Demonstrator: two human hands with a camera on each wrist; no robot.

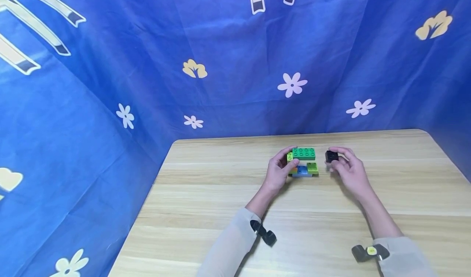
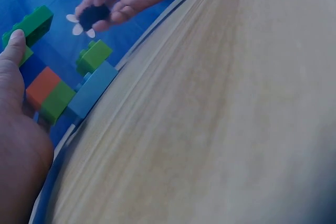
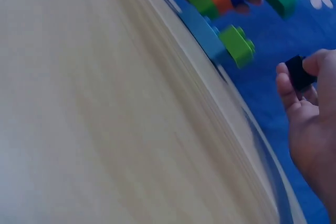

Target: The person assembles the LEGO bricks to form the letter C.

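Observation:
My left hand [image 1: 277,173] grips a built stack of toy building bricks, with its thumb on the near side. A long green brick [image 1: 303,153] sits at the top and juts out to the right. Below it, the left wrist view shows an orange brick [image 2: 44,87], a green brick [image 2: 58,102] and a light blue brick [image 2: 93,91] at the bottom. One lime green brick [image 3: 237,46] stands on the light blue brick's free end. To the right of the stack, and apart from it, my right hand [image 1: 352,174] pinches a black brick [image 1: 331,156] between thumb and fingers.
Under both hands lies a light wood table [image 1: 206,203], its far edge close behind the bricks. A blue cloth [image 1: 235,93] with printed flowers hangs behind the table and along its left side. Each wrist wears a black camera strap [image 1: 263,233].

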